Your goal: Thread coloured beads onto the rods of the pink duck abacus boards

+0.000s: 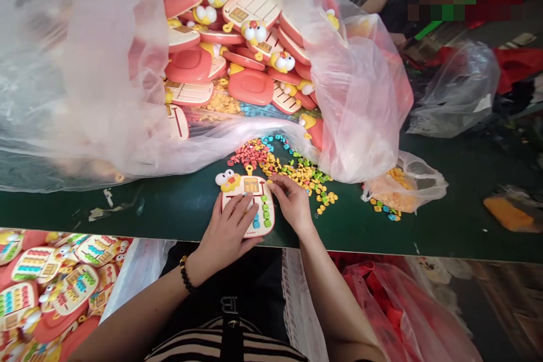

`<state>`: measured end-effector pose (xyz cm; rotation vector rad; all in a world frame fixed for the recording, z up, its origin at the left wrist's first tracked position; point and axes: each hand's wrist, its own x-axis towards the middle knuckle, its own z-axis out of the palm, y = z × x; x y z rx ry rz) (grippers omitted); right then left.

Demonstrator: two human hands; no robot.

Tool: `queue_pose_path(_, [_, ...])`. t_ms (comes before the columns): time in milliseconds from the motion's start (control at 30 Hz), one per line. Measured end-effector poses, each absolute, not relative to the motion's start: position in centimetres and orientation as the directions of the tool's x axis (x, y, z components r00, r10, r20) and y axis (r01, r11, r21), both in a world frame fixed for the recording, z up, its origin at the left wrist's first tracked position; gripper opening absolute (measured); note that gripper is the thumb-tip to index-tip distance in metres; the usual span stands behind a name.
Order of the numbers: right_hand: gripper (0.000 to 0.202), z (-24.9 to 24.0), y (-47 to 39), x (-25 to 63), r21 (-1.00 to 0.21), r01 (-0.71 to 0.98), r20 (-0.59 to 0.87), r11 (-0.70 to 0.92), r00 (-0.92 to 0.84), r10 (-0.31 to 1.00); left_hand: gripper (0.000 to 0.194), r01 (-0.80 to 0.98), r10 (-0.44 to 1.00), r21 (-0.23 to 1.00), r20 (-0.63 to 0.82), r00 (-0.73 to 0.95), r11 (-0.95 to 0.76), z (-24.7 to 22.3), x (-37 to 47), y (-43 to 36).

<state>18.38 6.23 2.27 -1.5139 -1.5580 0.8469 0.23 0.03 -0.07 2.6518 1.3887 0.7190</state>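
Though partly visible, toy [259, 188] against hands [229, 232].

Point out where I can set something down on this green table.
The green table shows bare between the white scraps and the left hand, and along the near edge between the right forearm and the small bag. It is crowded behind the toy board, where loose pieces spread up to the big bag.

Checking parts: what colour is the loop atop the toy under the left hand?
The loop is yellow, clearest in the head view.
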Motion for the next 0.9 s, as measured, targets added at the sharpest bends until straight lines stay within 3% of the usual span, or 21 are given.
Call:
queue_pose_path(167, [0.017,2.0,7.0,18.1,-0.807,0.567,0.194,0.166,-0.012,0.981,0.056,0.757,0.789,0.275,0.386,0.478,-0.593,-0.2,0.2,0.2])
queue_pose_path(700, [0.018,1.2,6.9,17.4,-0.744,0.650,0.215,0.155,0.014,0.977,0.051,0.757,0.793,0.274,0.359,0.492,-0.593,-0.2,0.2,0.4])
queue_pose_path(800, [0.023,1.4,6.7,17.7,-0.685,0.696,0.238,0.214,-0.065,0.969,0.051,0.756,0.793,0.275,0.361,0.491,-0.594,-0.1,0.2,0.4])
queue_pose_path(900, [0.033,1.9,6.5,18.7,-0.573,0.750,0.207,0.331,-0.258,0.944,0.050,0.751,0.792,0.283,0.361,0.492,-0.596,-0.1,0.3,0.5])
